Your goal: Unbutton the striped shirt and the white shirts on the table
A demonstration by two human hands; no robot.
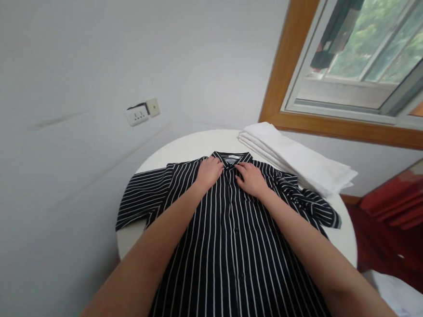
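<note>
A black shirt with white stripes lies front side up on a round white table, its collar toward the wall. My left hand rests flat on the shirt just left of the collar, fingers laid on the cloth. On the collar's other side, my right hand lies with its fingers apart, thumb spread toward the button placket. The left sleeve in view is stretched out flat, while the right sleeve is bunched and creased. Both forearms cover parts of the shirt's body.
Folded white cloth lies at the table's back right, touching its edge. Behind stand a wall with a socket and a wood-framed window. Red fabric hangs at right; another white item sits lower right.
</note>
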